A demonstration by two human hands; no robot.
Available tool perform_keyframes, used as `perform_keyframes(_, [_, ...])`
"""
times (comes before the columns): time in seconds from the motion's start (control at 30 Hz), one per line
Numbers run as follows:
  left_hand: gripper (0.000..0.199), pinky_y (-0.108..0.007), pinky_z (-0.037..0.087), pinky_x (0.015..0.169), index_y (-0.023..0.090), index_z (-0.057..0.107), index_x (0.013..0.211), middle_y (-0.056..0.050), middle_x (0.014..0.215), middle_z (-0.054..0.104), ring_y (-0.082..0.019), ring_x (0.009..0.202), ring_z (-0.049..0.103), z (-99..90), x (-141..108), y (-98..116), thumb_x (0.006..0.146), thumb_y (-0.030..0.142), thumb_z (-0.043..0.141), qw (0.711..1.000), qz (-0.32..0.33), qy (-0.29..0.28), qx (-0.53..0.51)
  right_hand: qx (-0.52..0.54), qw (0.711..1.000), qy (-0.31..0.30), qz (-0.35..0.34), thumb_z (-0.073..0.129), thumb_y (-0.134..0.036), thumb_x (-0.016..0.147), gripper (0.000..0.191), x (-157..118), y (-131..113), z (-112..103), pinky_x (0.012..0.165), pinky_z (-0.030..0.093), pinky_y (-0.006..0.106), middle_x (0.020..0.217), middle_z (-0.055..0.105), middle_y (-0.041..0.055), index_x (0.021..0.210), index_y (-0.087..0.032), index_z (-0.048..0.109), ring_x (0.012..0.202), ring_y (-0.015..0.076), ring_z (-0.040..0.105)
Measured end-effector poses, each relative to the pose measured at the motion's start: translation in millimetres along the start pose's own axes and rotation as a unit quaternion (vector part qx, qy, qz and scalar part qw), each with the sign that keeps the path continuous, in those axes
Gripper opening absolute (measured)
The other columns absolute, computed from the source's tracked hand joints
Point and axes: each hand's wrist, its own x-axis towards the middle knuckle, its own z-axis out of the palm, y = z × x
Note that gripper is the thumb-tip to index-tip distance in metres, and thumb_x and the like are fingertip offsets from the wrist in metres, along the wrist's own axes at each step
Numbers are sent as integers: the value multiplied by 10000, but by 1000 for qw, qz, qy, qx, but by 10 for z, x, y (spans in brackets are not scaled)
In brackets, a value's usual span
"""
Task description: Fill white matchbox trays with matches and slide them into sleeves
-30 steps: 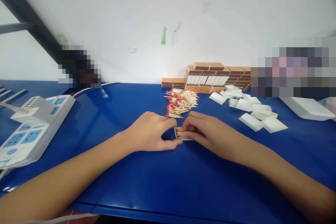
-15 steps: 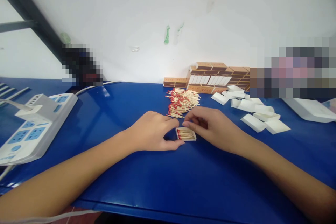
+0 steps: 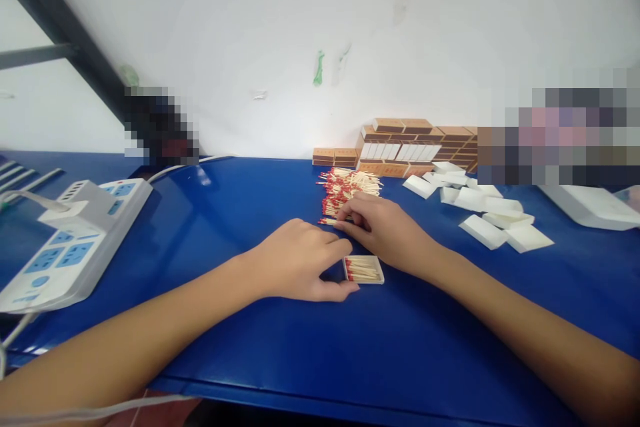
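Note:
A small white matchbox tray [image 3: 383, 279] lies on the blue table, partly filled with red-tipped matches [image 3: 361, 269]. My left hand [image 3: 310, 263] grips its left end, thumb at the near side and index finger at the far side. Just beyond it, my right hand [image 3: 375, 223] is at the near edge of a loose match pile [image 3: 350, 185]. Its thumb and fingertips close on a few matches [image 3: 327, 221], whose red heads stick out to the left. The hand hides part of the pile.
Stacked matchboxes [image 3: 395, 167] stand against the white wall. Several white trays [image 3: 483, 230] lie scattered at the right, near a larger white container [image 3: 585, 207]. A power strip [image 3: 75, 250] with a plugged-in adapter and cable is at the left.
My left hand has shifted the tray slightly right and nearer to me. My right hand has moved from above the tray to the pile's near edge and closed on matches there.

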Motion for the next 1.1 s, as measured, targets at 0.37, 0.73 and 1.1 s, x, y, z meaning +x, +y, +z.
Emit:
perform_keyframes(0.37, [344, -323, 359, 541, 182, 693, 888, 15, 725, 709, -176, 643, 678, -21, 7, -3, 910, 522, 643, 1000, -2, 0, 1, -63, 993, -79, 55, 510, -269, 1021, 131, -86, 8, -133, 699, 444, 328, 994, 668, 79, 935, -206, 587, 830, 208, 616])
perform_keyframes(0.73, [373, -304, 361, 559, 187, 703, 950, 8, 733, 713, -176, 650, 677, -9, -6, -167, 932, 549, 613, 999, -53, 3, 2, -65, 994, -76, 39, 484, -367, 1027, 202, -259, 241, -342, 643, 448, 327, 934, 641, 69, 939, -221, 593, 735, 196, 601])
perform_keyframes(1.1, [379, -294, 341, 550, 175, 709, 950, 7, 715, 700, -166, 623, 644, -35, 3, -156, 918, 546, 639, 998, -58, 1, 0, -61, 995, -76, 36, 493, -347, 1038, 186, -234, 258, -251, 682, 435, 314, 922, 640, 55, 947, -215, 587, 786, 197, 600])
